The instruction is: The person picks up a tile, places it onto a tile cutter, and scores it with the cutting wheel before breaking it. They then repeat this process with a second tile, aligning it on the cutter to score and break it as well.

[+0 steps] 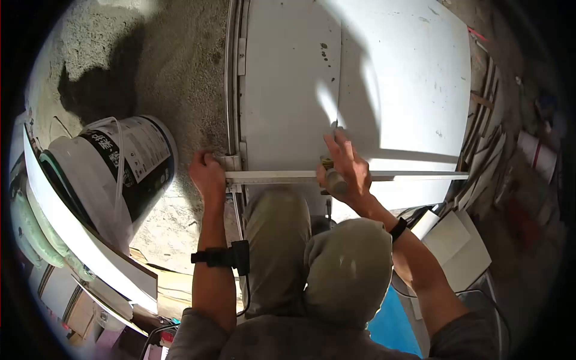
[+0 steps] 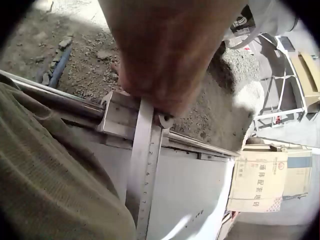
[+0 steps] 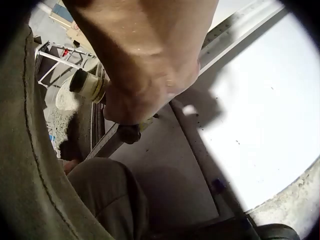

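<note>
A long metal ruler (image 1: 273, 177) with a block (image 1: 229, 162) at its left end lies across a white panel (image 1: 288, 90). At that end the left hand (image 1: 208, 180) grips it; in the left wrist view the hand (image 2: 160, 70) covers part of the ruler (image 2: 145, 160), whose numbers face up. Midway along, the right hand (image 1: 350, 171) holds a short, thick tool (image 1: 336, 182) over the ruler, and a small dark tip (image 1: 335, 124) shows beyond its fingers. The right wrist view shows the hand (image 3: 145, 95) from behind, with the tool's dark end (image 3: 129, 134) below; its working end is hidden.
A metal rail (image 1: 231, 78) runs along the panel's left edge. Left of it stands a bucket (image 1: 135, 156) on rough ground. The person's knees (image 1: 279, 222) are close below the ruler. Board strips (image 1: 480, 150) lie at right; a cardboard box (image 2: 260, 180) shows in the left wrist view.
</note>
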Available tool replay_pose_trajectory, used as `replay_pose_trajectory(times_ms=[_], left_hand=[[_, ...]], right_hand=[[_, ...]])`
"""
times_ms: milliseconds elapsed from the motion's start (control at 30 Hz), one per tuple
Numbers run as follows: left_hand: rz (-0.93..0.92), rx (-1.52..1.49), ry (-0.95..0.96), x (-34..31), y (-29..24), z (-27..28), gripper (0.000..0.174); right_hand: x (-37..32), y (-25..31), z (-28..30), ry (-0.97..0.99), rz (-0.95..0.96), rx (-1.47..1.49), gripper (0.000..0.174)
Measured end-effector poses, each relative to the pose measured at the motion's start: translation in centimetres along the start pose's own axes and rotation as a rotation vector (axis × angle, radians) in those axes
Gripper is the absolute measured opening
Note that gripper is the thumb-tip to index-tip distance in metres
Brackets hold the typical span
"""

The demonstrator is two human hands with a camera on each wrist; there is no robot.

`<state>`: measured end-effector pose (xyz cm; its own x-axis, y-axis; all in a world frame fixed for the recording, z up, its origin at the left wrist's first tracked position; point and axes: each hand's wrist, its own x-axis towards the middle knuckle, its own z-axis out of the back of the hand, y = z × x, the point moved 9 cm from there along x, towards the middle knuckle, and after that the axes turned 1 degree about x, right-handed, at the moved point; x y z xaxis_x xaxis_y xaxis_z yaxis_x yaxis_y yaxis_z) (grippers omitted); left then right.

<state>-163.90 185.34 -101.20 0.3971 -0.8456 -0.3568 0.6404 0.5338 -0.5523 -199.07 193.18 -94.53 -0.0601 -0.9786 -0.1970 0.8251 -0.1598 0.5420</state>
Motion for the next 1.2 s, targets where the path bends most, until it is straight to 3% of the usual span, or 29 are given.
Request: replay_pose_trajectory(times_ms=[200,300,500,600,633,733,867,967,1200], left_hand=[[-0.078,0.036,-0.054,0.4,0.7,-0.2,0.024],[0.013,-0.004,0.054,0.0,-0.8,0.0,0.023],[-0.038,-0.006,0.069,-0.4,-0.7,0.0,0.024],[0.084,0.027,0.108,-3.0,3.3,0.6,0.025],[-0.048,0.058,0.021,-3.3,2.7,1.2,0.027],[0.072,0.0,0.166,-3.2,3.4,0.4,0.027],[-0.024,0.032,0.086,-2.9,4.4,0.6,0.028],[0.101,-0.042,0.167,-5.8,5.5,1.3,0.028],[-0.02,-0.053,0.186,-8.8,7.7,2.3,0.025]], right_hand=[[-0.2,-0.5,-1.1,0.016,-0.002,-0.059,0.07],[0.0,-0.3,-0.8,0.044,-0.006,-0.038,0.067],[-0.8,0.0,-0.8,0.002,-0.008,-0.008,0.067],[-4.3,1.0,-1.7,-0.007,0.022,-0.041,0.066],[-4.5,0.9,-1.9,0.016,0.014,-0.097,0.065],[-5.0,0.9,-1.5,0.0,0.005,-0.007,0.067],[-5.4,0.9,-2.0,-0.019,0.023,-0.079,0.069],[-7.9,1.0,-3.3,0.018,-0.004,-0.081,0.072],[-12.5,1.4,-4.7,0.028,-0.008,-0.114,0.076]])
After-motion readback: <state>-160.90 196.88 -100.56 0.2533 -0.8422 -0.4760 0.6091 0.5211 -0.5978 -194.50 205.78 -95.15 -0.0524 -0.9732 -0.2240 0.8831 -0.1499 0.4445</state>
